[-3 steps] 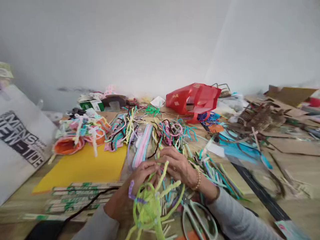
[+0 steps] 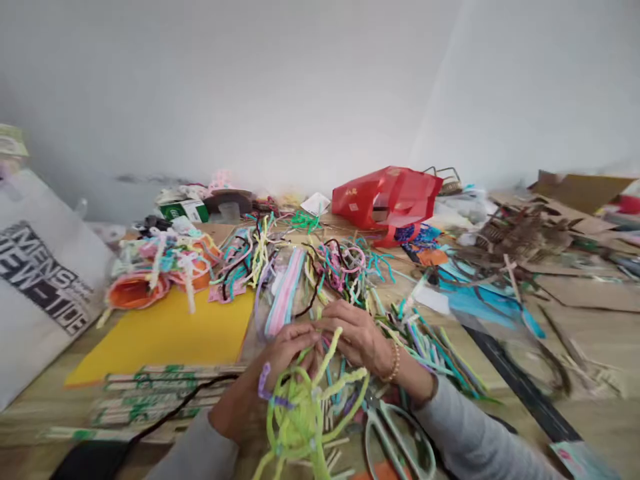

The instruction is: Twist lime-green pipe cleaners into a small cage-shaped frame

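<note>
At the middle front, my left hand [image 2: 290,348] and my right hand [image 2: 361,340] meet, fingertips close together and pinched. Between them they grip part of a yellow-green pipe cleaner piece [image 2: 297,417], a round woven body with several loose stems sticking out. A purple pipe cleaner [image 2: 274,399] is bent onto its left side. What exactly lies under the fingertips is partly hidden. Just below my right wrist, a pair of scissors [image 2: 395,433] with pale handles lies on the table.
Bundles of coloured pipe cleaners [image 2: 345,263] lie beyond my hands, more stems [image 2: 430,350] at right. Left are a yellow sheet [image 2: 175,337], wrapped sticks [image 2: 155,393] and a white bag [image 2: 45,267]. A red bag [image 2: 375,200] stands at the back; cardboard [image 2: 590,293] is far right.
The loose yellow-green stems have shifted slightly to the right and down. My right hand's fingers have moved a little; my left hand is almost unchanged.
</note>
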### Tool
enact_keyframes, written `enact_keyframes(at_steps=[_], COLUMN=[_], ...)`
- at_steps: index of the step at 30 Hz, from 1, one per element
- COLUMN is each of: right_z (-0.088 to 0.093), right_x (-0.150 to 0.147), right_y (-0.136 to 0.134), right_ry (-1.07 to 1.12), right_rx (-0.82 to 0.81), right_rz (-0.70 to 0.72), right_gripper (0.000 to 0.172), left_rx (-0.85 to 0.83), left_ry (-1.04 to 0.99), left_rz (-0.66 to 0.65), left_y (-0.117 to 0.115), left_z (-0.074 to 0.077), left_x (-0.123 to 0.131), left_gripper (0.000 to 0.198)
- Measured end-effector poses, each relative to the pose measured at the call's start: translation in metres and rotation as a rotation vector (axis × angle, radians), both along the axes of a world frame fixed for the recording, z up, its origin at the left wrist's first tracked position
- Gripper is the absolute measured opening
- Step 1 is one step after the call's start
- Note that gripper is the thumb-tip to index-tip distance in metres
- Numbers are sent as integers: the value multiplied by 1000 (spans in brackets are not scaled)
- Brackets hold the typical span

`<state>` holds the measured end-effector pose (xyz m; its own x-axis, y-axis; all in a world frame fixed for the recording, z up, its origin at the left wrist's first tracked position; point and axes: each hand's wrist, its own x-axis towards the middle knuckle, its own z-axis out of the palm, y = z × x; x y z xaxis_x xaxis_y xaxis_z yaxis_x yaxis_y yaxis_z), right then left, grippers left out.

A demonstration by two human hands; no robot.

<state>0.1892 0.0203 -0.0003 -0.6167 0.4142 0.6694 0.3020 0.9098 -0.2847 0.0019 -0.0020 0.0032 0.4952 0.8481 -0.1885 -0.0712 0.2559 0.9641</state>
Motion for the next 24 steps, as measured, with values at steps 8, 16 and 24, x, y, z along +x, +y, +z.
enact_keyframes(at_steps=[8,16,24], right_z=[23,36,36], right_x=[7,15,19], right_y=[-6,-4,2], right_ry=[-300,-353,-258], right_rx=[-45,-227,-460], right_rz=[-62,-21,111], right_gripper=[21,20,24], left_rx=[253,551,708], left_ry=[242,577,692], left_rz=[-130,-134,-155], left_y=[3,-9,-9], left_z=[-3,7,9], left_x=[-4,1,1], left_gripper=[38,35,38])
